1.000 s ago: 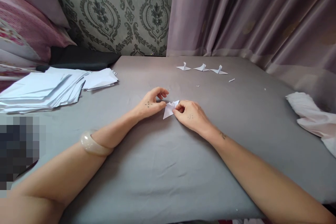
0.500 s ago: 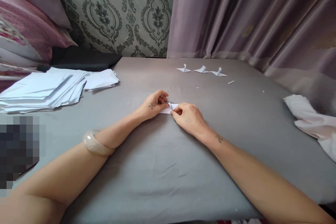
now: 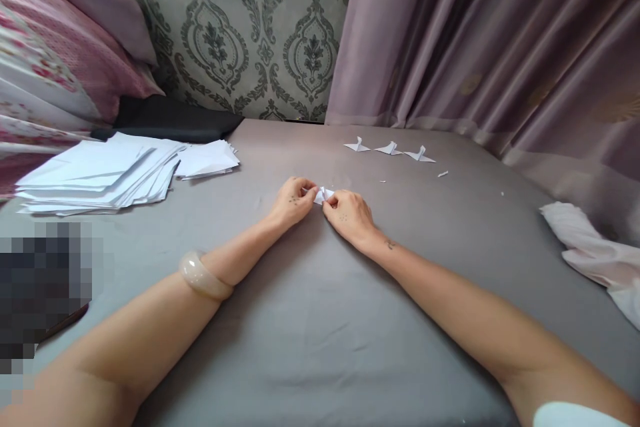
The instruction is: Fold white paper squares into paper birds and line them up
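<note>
I see the gray surface [image 3: 320, 333] giving wide room on the near side, its far edge running along the purple curtain [image 3: 440, 47] and patterned wall [image 3: 263, 27]. The paper stack [image 3: 100, 180] limits me leftward. The left hand [image 3: 294, 202] and right hand [image 3: 349, 215] sit close, short of three paper birds [image 3: 390, 149]; between them, both hands' fingers pinch the small folded paper [image 3: 323, 196] at opposite sides.

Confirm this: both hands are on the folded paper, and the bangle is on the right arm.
Wrong arm: the head view shows the bangle on the left arm. The left hand and right hand are both on the folded paper, as you said.
</note>
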Demonstrator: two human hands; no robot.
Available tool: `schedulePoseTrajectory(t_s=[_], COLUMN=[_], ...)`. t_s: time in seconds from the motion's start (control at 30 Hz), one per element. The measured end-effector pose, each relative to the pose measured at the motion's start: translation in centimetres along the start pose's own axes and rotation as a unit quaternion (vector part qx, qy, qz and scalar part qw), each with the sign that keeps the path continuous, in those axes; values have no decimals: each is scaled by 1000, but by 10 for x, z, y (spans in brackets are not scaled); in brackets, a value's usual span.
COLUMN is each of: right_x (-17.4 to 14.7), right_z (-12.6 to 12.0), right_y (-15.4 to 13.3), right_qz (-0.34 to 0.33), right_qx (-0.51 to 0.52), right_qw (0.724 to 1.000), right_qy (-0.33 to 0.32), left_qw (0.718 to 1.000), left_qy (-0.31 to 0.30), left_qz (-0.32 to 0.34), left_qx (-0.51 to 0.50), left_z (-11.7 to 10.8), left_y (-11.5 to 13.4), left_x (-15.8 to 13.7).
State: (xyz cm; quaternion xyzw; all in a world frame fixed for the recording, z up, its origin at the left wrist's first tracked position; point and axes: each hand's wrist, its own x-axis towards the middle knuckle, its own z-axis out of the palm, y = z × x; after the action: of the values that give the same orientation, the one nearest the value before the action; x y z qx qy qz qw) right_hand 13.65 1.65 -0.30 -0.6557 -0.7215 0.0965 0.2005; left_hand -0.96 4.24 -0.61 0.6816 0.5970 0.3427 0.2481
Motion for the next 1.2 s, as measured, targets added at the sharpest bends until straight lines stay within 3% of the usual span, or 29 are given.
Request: schedulePoseTrajectory(t_s=[0.3,0.5,0.67,0.83,1.03,1.2], right_x=[-15,-12,-13,-15,-17,-17], right_z=[6,6,5,5,2,0], right_y=[0,1,0,0,-4,-5], right_qz=[-65,-49,-51,-46,-25,-19], right_qx=[31,42,50,28,1,0], right_qw=[997,998,997,999,1000,1000], right_qy=[20,15,8,6,-10,-22], left_qw=[996,991,996,995,996,979], left_qy=[-81,-127,-85,-94,-88,-113], left_qz=[26,-27,16,23,-13,-86], left_qx=[-3,-34,23,35,-31,-144], left_z=[-15,-17,-19,-18,-17,-15], left_y=[-5,-5,-9,-11,-9,-5], left_x=[13,11,15,15,12,10])
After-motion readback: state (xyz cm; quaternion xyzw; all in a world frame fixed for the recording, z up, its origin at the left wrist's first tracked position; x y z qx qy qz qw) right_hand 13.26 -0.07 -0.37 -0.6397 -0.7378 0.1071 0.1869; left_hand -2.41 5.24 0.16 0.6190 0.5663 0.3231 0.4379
